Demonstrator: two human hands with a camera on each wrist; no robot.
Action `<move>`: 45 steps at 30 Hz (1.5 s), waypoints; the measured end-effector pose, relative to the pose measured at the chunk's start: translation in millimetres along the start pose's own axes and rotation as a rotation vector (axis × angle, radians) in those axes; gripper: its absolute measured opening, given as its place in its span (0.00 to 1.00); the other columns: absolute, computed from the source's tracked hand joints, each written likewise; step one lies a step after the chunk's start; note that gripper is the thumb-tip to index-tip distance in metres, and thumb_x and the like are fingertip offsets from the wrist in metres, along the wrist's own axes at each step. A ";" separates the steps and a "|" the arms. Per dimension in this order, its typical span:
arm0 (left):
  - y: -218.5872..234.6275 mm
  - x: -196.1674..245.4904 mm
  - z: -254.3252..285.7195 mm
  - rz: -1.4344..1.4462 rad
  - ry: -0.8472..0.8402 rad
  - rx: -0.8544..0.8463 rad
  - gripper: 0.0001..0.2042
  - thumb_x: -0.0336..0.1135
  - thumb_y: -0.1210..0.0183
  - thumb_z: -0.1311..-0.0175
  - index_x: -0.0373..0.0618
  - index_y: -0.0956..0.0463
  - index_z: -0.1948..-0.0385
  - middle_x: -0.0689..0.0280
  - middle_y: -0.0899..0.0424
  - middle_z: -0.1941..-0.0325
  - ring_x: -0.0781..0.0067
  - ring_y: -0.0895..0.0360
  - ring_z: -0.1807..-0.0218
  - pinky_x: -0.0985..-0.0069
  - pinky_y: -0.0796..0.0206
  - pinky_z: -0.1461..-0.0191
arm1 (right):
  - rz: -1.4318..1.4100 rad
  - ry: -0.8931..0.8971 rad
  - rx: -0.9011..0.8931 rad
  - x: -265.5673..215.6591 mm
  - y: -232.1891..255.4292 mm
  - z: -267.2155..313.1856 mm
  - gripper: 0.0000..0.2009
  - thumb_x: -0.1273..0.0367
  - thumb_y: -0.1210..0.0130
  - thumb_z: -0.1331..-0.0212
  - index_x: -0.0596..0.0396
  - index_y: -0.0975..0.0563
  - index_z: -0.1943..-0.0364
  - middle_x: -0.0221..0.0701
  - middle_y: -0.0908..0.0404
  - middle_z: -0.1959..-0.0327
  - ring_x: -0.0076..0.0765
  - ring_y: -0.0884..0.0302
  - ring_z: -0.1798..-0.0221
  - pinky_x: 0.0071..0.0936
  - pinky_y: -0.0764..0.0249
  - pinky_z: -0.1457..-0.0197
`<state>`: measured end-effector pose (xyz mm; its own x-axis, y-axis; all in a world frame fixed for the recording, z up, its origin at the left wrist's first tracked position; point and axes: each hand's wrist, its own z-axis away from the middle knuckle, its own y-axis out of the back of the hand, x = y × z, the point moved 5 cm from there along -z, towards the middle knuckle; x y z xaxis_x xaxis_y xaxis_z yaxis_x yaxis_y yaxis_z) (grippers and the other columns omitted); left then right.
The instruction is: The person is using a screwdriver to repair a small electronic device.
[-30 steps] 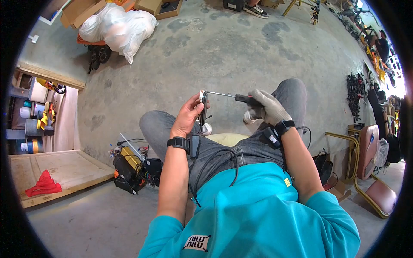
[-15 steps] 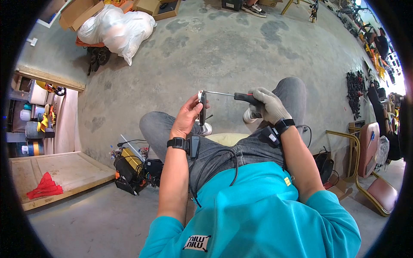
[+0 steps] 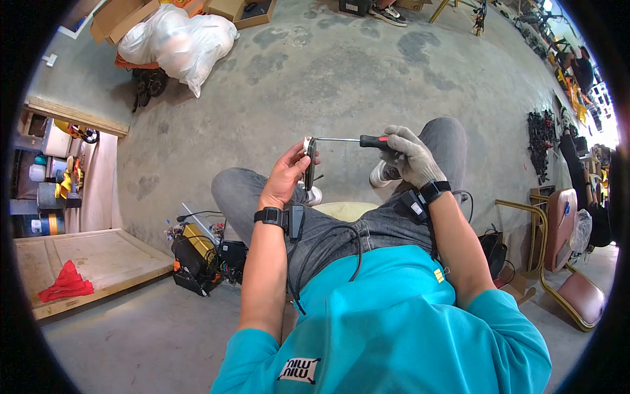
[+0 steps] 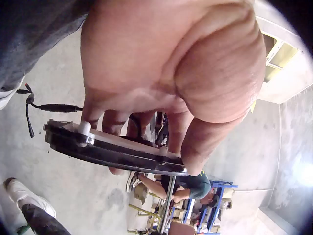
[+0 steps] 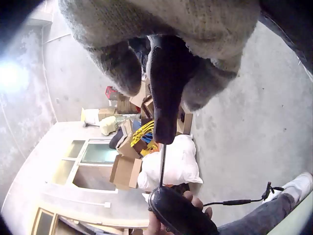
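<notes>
A black part (image 3: pixel 310 173), pinched in the bare left grip (image 3: pixel 285 177) above a stained concrete floor (image 3: pixel 328 85), sits at the tip of a screwdriver (image 3: pixel 373 142) held by the gloved right grip (image 3: pixel 412 159); white bags (image 3: pixel 180 49), a red cloth (image 3: pixel 67 282) and a pink chair (image 3: pixel 583 299) stand out around the room.

Screwdriver (image 3: pixel 367 141) and black housing (image 4: pixel 112 154). The screwdriver, with a black handle marked in red and a straight metal shaft, is gripped in the gloved right hand (image 3: pixel 412 157); its tip meets one end of the housing, roughly crosswise. The housing, slim, glossy and curved, with a pale inner edge, is held in the bare left hand (image 3: pixel 282 180); a black cable (image 4: pixel 58 107) extends from behind it.
</notes>
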<state>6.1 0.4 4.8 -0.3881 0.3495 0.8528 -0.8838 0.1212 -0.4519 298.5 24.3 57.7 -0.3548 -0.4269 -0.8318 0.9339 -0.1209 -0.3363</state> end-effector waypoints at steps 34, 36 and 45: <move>6.3 -1.7 -2.4 -0.030 -0.016 -0.006 0.23 0.35 0.40 0.27 0.49 0.31 0.32 0.63 0.18 0.43 0.66 0.19 0.43 0.72 0.26 0.45 | -0.015 -0.159 -0.128 12.9 10.0 -2.3 0.15 0.66 0.46 0.30 0.61 0.27 0.45 0.38 0.22 0.60 0.27 0.25 0.71 0.24 0.27 0.73; 5.5 -1.0 -2.7 -0.041 -0.014 -0.013 0.23 0.35 0.40 0.27 0.49 0.31 0.32 0.63 0.18 0.43 0.66 0.19 0.42 0.72 0.26 0.45 | -0.015 -0.278 -0.200 18.4 12.6 -1.7 0.17 0.68 0.44 0.31 0.61 0.27 0.42 0.37 0.22 0.58 0.28 0.22 0.66 0.23 0.24 0.67; 6.0 -1.4 -2.1 -0.039 -0.006 0.004 0.23 0.35 0.40 0.27 0.49 0.30 0.32 0.62 0.17 0.43 0.65 0.19 0.42 0.72 0.26 0.45 | 0.028 -0.098 -0.118 8.2 8.5 0.2 0.16 0.66 0.45 0.30 0.61 0.27 0.44 0.37 0.23 0.62 0.28 0.23 0.72 0.25 0.27 0.74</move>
<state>1.9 2.7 0.3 -0.3551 0.3392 0.8711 -0.8991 0.1312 -0.4176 303.6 19.5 48.1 -0.3170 -0.5146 -0.7966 0.9300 -0.0041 -0.3675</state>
